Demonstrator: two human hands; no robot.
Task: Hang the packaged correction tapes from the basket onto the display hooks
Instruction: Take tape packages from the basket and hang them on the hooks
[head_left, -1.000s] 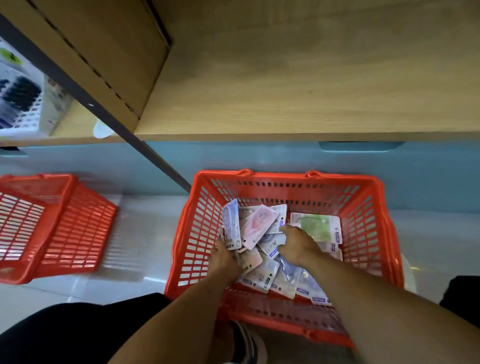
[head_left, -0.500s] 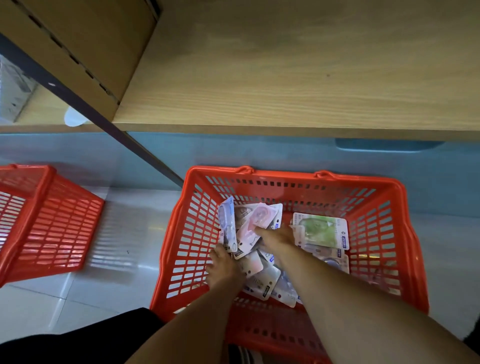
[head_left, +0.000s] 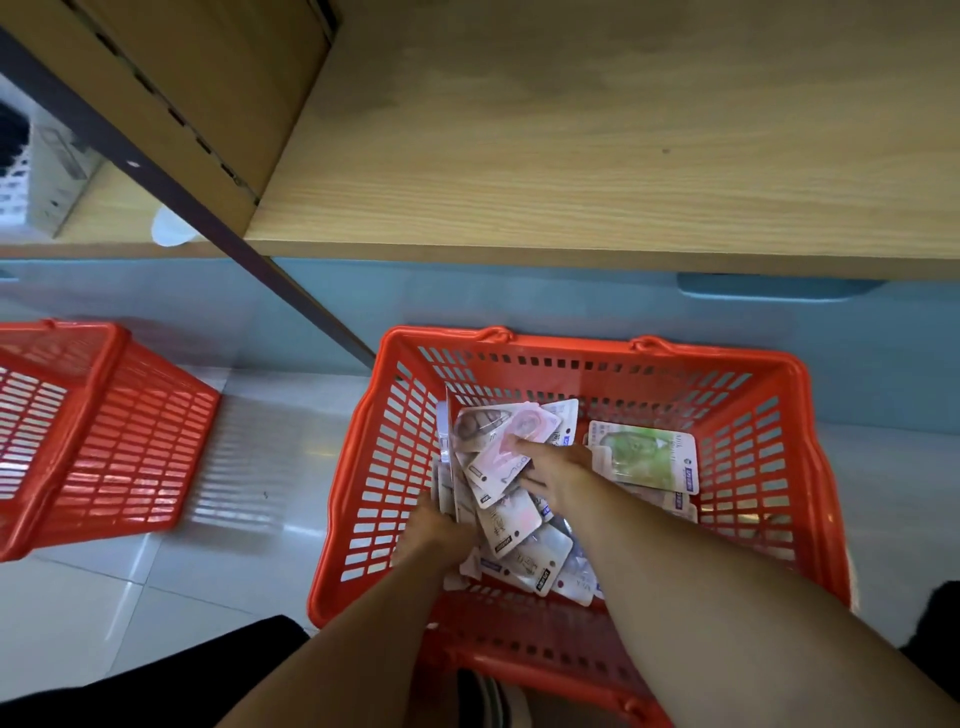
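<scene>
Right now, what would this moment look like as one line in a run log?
stage: picking | left hand: holds upright packs | right hand: fingers on pink pack | basket: packs inside | hooks: unseen

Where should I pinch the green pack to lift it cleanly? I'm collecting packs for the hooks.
The green pack lies flat on top of other packs by the basket's right wall. Come from above and pinch its far card edge, which looks uncovered; the right hand is nearest.
</scene>
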